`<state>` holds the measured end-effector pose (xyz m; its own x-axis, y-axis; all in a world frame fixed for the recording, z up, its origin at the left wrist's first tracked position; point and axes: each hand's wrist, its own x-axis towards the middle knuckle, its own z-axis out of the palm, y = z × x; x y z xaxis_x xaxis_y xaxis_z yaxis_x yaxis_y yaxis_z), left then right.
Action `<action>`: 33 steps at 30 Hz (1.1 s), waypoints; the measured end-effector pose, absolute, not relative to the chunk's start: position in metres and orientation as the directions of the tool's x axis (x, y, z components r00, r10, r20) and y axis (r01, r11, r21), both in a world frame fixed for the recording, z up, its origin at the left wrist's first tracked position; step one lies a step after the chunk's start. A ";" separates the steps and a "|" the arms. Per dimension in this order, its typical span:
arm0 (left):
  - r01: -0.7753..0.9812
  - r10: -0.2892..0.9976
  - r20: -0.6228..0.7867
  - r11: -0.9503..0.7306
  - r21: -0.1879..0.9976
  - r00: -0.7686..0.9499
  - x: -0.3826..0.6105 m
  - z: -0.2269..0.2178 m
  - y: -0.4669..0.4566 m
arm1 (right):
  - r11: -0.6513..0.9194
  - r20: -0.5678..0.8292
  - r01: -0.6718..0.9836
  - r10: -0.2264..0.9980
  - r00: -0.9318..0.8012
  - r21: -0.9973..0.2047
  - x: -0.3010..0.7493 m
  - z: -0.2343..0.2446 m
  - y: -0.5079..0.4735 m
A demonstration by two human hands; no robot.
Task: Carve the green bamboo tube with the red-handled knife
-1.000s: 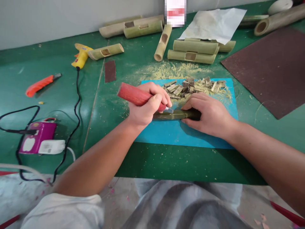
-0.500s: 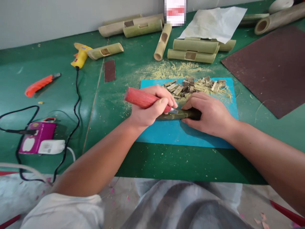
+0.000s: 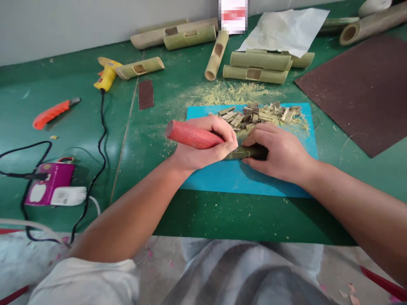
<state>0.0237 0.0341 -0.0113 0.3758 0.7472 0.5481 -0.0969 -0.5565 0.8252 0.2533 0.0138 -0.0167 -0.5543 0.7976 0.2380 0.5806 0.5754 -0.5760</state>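
My left hand (image 3: 200, 160) is closed round a chisel (image 3: 192, 135) with a red wooden handle. Its fingers and thumb hide the metal tip, which points right and down at a bamboo tube (image 3: 234, 153). That dark green tube lies lengthwise on a blue sheet (image 3: 248, 180). From the right, my right hand (image 3: 282, 150) grips the tube's other end between thumb and fingers. Just beyond both hands, small bamboo chips (image 3: 251, 116) and shavings are heaped on the sheet.
Several notched bamboo tubes (image 3: 260, 61) lie at the back, some under white paper (image 3: 282, 27). To the left are a yellow glue gun (image 3: 106, 76), an orange cutter (image 3: 52, 115) and a purple power box (image 3: 52, 180) with cables. Brown sandpaper (image 3: 359, 93) covers the right.
My left fingers have slid forward over the chisel's tip, covering the blade that showed before. Its thumb lies nearer the tube; my right hand has stayed in place.
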 end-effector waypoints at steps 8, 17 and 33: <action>-0.018 0.783 0.486 -0.521 0.854 0.388 0.024 -0.009 0.032 | 0.572 0.234 0.580 0.799 -0.554 -0.580 0.253 -0.017 0.014; -0.057 0.772 0.516 -0.535 0.843 0.372 0.023 -0.010 0.034 | 0.555 0.213 0.591 0.809 -0.548 -0.586 0.254 -0.016 0.015; -0.005 0.721 0.506 -0.572 0.820 0.474 0.021 -0.010 0.037 | 0.568 0.221 0.592 0.802 -0.556 -0.572 0.253 -0.016 0.014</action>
<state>0.0208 0.0369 -0.0101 0.4737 0.7209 0.5059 -0.0052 -0.5722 0.8201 0.2531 0.0136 -0.0158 -0.5555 0.8015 0.2212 0.5916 0.5679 -0.5722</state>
